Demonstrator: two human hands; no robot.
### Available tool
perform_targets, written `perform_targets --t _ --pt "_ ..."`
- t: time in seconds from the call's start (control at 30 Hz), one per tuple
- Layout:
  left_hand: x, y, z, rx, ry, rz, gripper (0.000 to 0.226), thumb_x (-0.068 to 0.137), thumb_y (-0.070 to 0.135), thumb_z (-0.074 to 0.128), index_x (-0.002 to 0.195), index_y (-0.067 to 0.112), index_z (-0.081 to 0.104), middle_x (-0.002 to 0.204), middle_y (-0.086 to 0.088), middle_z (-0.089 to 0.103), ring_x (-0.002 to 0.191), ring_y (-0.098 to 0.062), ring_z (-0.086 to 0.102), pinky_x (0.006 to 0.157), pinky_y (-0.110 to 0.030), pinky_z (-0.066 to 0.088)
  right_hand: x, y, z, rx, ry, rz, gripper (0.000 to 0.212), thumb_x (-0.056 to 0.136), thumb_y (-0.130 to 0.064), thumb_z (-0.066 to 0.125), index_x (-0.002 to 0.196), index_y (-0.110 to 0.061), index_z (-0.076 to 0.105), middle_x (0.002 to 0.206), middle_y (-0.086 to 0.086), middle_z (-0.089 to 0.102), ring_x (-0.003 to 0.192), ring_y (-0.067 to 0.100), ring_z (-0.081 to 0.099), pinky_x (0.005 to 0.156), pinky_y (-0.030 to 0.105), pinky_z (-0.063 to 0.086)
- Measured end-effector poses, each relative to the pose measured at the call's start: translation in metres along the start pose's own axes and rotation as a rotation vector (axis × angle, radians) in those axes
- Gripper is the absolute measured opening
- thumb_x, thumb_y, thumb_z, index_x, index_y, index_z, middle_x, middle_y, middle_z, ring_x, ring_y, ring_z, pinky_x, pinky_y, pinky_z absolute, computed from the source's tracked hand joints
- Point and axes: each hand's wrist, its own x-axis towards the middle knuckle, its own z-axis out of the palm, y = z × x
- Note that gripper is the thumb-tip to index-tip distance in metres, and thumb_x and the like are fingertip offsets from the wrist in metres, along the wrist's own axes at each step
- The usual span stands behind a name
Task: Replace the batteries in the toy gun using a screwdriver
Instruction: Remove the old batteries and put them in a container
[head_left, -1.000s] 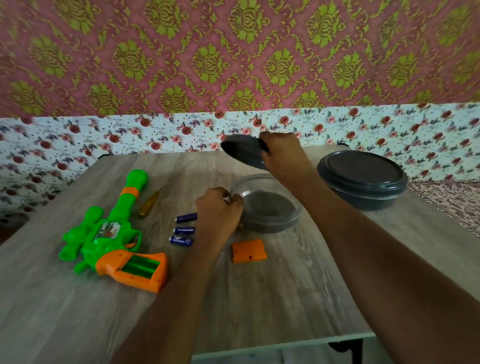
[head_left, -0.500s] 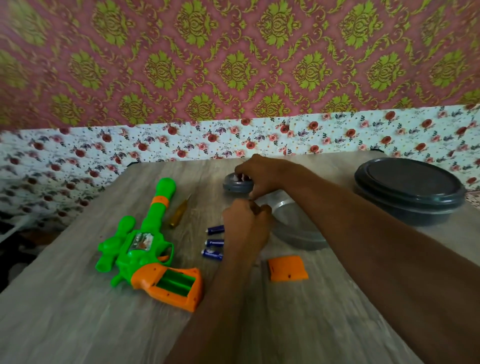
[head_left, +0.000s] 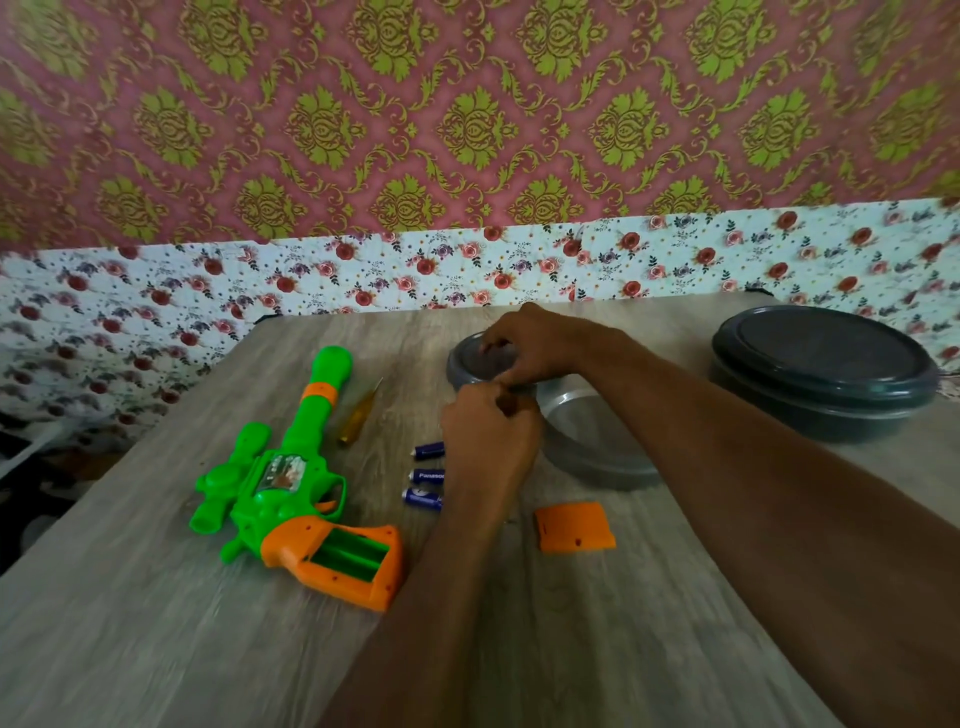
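Wallpaper (head_left: 467, 130) in pink and green fills the back, with a flowered strip below it, and before it stands a wooden table (head_left: 156, 623). On the table's left part lies one gun (head_left: 291, 467), flat on its side. Its long axis runs from near to far: the green barrel points away to the wall, a little to the right, and the orange handle comes toward the person, with the battery bay open and facing up. Just right of the gun lie three batteries (head_left: 427, 475) in a column, each one crosswise. One screwdriver (head_left: 358, 421) lies beside the barrel, tip toward the wall. One orange cover (head_left: 574, 526) lies apart, nearer to the person. Behind it are one clear bowl (head_left: 597, 447), one small grey lid (head_left: 467, 366) and, at the far right, one big closed tub (head_left: 826, 374). The right grip (head_left: 530, 345) curls its fingers on the lid. The left grip (head_left: 488, 441) is curled at the bowl's rim; whether it pinches the rim I cannot tell.
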Motion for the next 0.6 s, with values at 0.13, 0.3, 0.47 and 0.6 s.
perform_targets --t 0.13,0.3,0.47,0.6 --pt "0.004 -0.002 -0.003 -0.033 0.104 0.034 0.019 0.093 0.011 0.065 0.075 0.014 0.069 0.068 -0.004 0.07 0.064 -0.022 0.072 0.069 -0.048 0.064 -0.021 0.006 -0.005 0.115 0.215 0.035 0.058 0.078 -0.056 0.067 0.121 -0.016 0.07 0.114 0.008 0.072 0.108 0.027 0.06 0.092 0.048 0.054" --pt "-0.002 0.009 -0.022 0.041 0.164 0.121 0.011 0.095 0.015 0.066 0.09 0.02 0.075 0.084 -0.001 0.076 0.075 -0.013 0.072 0.077 -0.043 0.064 -0.07 0.004 -0.012 0.141 0.319 0.068 0.038 0.085 -0.039 0.075 0.113 -0.013 0.077 0.111 0.009 0.077 0.102 0.024 0.069 0.094 0.044 0.055" --pt "-0.002 0.019 -0.064 0.141 0.101 0.173 0.014 0.093 0.02 0.066 0.098 0.025 0.078 0.09 0.006 0.078 0.076 -0.01 0.073 0.076 -0.034 0.062 -0.128 0.005 -0.011 0.124 0.454 0.151 0.026 0.091 -0.032 0.073 0.111 -0.015 0.078 0.113 0.006 0.077 0.102 0.024 0.068 0.095 0.037 0.053" --pt "0.0 0.017 -0.096 0.399 -0.259 0.103 0.036 0.085 0.02 0.075 0.117 0.036 0.069 0.12 0.003 0.07 0.105 -0.014 0.066 0.086 -0.034 0.055 -0.169 0.009 0.0 0.15 0.593 0.27 0.024 0.094 -0.031 0.069 0.111 -0.017 0.077 0.111 0.006 0.077 0.091 0.023 0.07 0.091 0.043 0.059"
